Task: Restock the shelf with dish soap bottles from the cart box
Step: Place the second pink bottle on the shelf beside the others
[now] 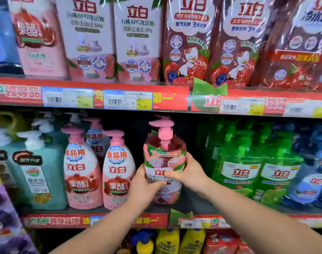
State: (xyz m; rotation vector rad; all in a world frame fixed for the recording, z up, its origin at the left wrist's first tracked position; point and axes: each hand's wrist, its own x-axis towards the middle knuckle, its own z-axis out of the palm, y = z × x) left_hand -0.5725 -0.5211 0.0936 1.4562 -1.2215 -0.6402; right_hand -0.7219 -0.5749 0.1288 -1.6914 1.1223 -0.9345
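– Forearms reach in from the near edge, both bare, and meet at the middle shelf (193,205). So what has the person actually got?

– One bottle (164,153), reddish-pink with a pink pump, held upright in both hands. Left hand (144,183) grips the lower left side with the thumb laid across the front label. Right hand (190,173) is curled round the right side, thumb across the label too.

– Is it on the shelf or in the air?

– Honestly can't tell. Its base sits about level with the shelf board in the gap there, but the hands hide too much to say it's touching.

– What's in the gap around it?

– Pink bottles (118,171) just to the left, with a teal bottle (40,177) further left. Green bottles (242,173) are to the right, a bit apart from it. It's dark at the far back of the gap.

– And the other levels?

– Pouches (187,43) stand in a row on the shelf above, with price tags (127,99) along its red front edge. Yellow bottles (167,241) peek out down below, between the two arms.
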